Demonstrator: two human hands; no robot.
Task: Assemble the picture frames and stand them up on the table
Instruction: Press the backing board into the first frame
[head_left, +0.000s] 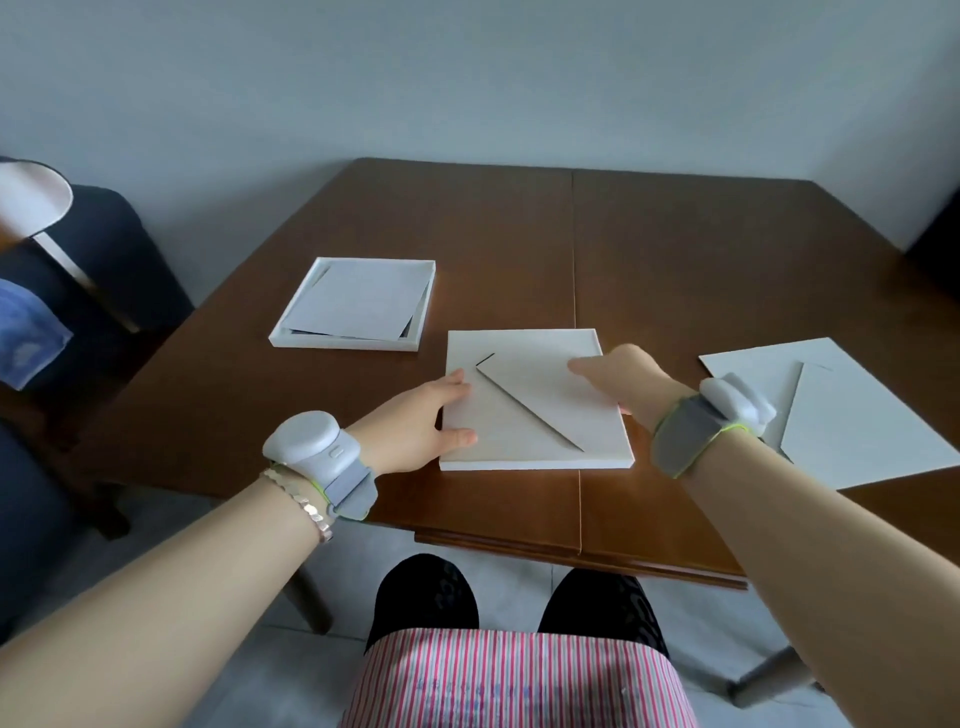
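A white picture frame (524, 441) lies face down near the table's front edge, its backing board showing a long triangular stand flap (527, 402) cut into it. My left hand (421, 426) holds the frame's left edge, thumb on top. On the right side my right hand (621, 379) rests with fingers pressed onto the backing. A second white frame (356, 304) lies open side up further back on the left, with a loose grey sheet tilted inside it. A separate backing board (852, 415) with its own triangular flap lies flat at the right.
The brown wooden table (675, 249) has a seam down its middle and a wall behind it. A dark blue seat (104, 244) with a white lamp and a blue cushion stands at the left. My knees are below the front edge.
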